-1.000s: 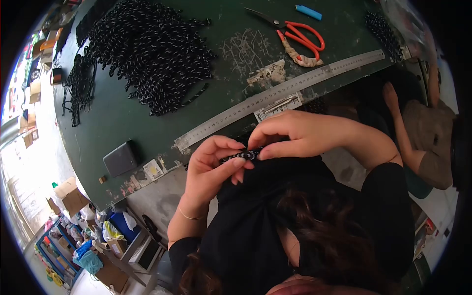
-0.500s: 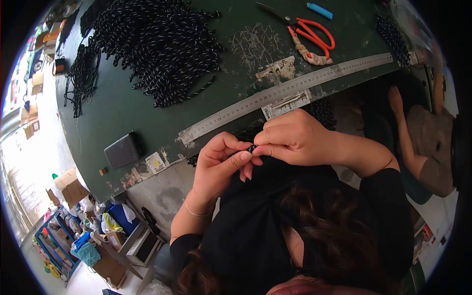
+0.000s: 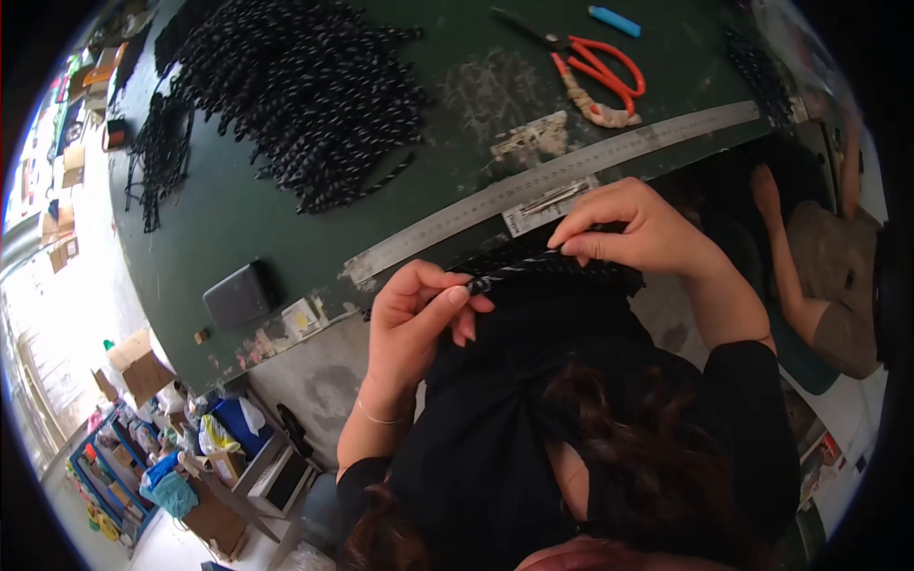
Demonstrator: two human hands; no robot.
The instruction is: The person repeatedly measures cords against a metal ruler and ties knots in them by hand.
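A black cord with white flecks (image 3: 519, 269) stretches between my two hands, just off the table's front edge and above my lap. My left hand (image 3: 411, 309) pinches its left end between thumb and forefinger, where a small dark knot or loop shows; I cannot tell which. Further right and slightly higher, my right hand (image 3: 636, 233) pinches the cord's other part with thumb and forefinger. More dark cords lie behind and below the stretched one, partly hidden by my right hand. A steel ruler (image 3: 552, 181) lies along the table edge just beyond my hands.
On the green table (image 3: 228, 352) lie a large heap of black cords (image 3: 305, 105), orange-handled scissors (image 3: 605, 81), a blue lighter (image 3: 614, 20) and a dark box (image 3: 237, 296). Another person's arm (image 3: 785, 262) is at the right. Shelves and cardboard boxes (image 3: 138, 362) stand lower left.
My right hand has moved right and up, away from my left hand, drawing the cord out between them. My left hand keeps its pinch and has shifted slightly left.
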